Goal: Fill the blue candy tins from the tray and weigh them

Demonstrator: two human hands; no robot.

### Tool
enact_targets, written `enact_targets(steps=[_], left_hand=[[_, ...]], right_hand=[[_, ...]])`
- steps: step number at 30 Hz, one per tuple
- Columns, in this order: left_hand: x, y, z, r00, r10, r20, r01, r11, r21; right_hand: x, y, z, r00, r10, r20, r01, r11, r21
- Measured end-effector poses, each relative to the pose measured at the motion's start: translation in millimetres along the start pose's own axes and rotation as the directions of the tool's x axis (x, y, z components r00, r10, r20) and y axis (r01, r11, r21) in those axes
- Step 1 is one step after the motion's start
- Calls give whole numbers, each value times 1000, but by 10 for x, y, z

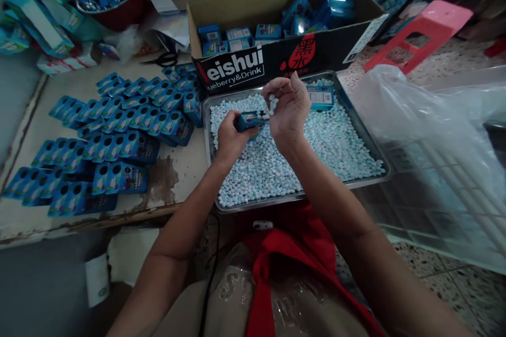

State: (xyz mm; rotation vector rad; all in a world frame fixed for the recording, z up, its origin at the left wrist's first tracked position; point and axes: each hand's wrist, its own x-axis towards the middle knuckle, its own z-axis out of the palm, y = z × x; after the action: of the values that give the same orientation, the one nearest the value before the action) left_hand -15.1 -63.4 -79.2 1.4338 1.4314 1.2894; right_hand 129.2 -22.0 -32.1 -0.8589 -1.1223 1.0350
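Saw, reading the clock from the tray, blue boxes in rows on the counter at nine o'clock. Over the tray's nine-o'clock side, had the left hand wrapped around a box, with pale pellets at its right end. Toward twelve, had the right hand half-curled around a few pellets, just beside that end. At one, noticed a second box lying on the tray's pellets. Seemed to be mid-filling; called next for tipping the right palm gently toward the held box, without spilling.
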Motion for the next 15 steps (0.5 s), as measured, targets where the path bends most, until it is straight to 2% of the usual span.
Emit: enact_targets(steps=[3,5,7,8,9,10,12,13,14,15], left_hand=[[31,-24,-39,1000,4,-1,-4,1000,-5],[79,-49,-141,1000,8,-15,-9,1000,-21],[137,-83,-288,997,45,-57,-47,998,-32],[161,-101,-364,995,66,-71,-69,997,-35],[178,-118,-432,994,78,-73,-81,996,-42],[185,-132,-489,995,77,-60,-80,995,-55],[168,-142,-564,999,43,-5,-43,994,-102],[146,-136,-585,1000,22,20,-19,991,-130],[119,-124,-598,999,4,39,2,988,-156],[89,-108,-606,998,-10,56,20,984,-176]], right_hand=[[-21,71,-98,999,-37,33,40,995,-95],[-102,112,-270,996,-51,76,64,983,-174],[-262,143,-504,986,-21,165,77,935,-346],[-366,159,-625,971,18,238,99,877,-469],[-477,177,-737,941,74,330,145,792,-593],[-583,202,-831,892,144,428,220,689,-690],[-738,276,-950,762,285,582,401,498,-769],[-767,327,-973,711,332,620,473,428,-770],[-759,385,-976,685,353,637,519,377,-767],[-715,449,-960,682,351,641,543,344,-766]])
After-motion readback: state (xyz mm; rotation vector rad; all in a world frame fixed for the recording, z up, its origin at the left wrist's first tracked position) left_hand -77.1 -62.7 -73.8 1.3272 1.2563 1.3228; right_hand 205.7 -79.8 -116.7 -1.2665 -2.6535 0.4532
